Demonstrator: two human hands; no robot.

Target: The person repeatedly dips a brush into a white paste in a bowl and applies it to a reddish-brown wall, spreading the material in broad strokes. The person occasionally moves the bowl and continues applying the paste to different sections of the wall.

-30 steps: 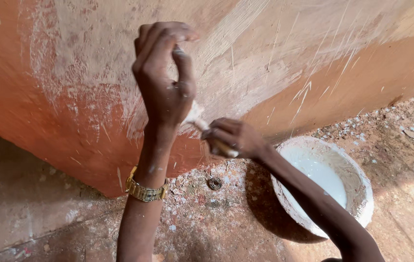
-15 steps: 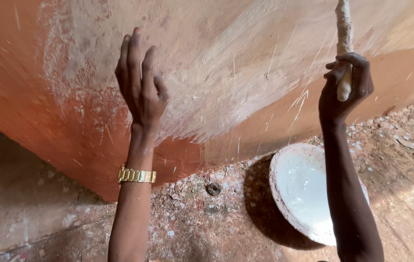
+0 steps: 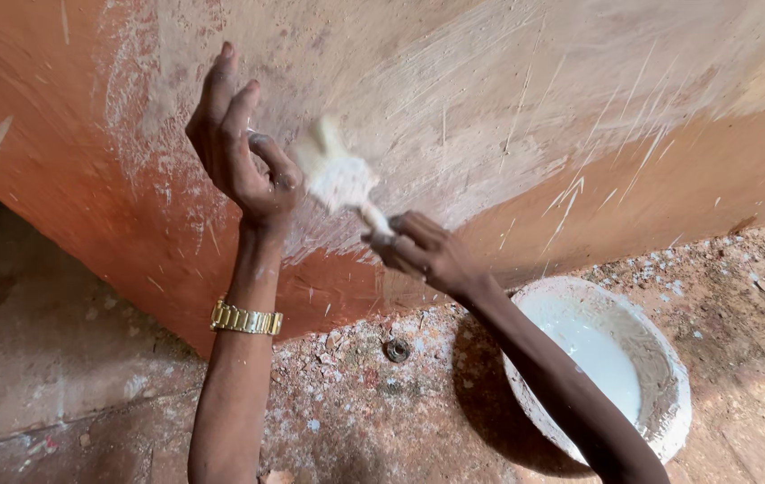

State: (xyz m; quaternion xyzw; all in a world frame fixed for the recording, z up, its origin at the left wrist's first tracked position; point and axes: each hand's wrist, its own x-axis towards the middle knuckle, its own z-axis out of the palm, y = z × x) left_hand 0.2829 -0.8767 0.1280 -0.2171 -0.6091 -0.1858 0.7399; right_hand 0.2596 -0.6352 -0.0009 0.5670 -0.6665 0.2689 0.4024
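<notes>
The right hand (image 3: 425, 253) grips a white-loaded brush (image 3: 338, 175) by its handle, bristles against the orange wall (image 3: 508, 108). The left hand (image 3: 243, 152) hovers loosely curled and empty beside it. The bowl (image 3: 660, 358) of whitewash sits on the floor (image 3: 60, 358) below — within easy reach for dipping.

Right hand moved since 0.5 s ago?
Yes. The right hand with the brush dropped and swung left along the wall, toward the left hand.
</notes>
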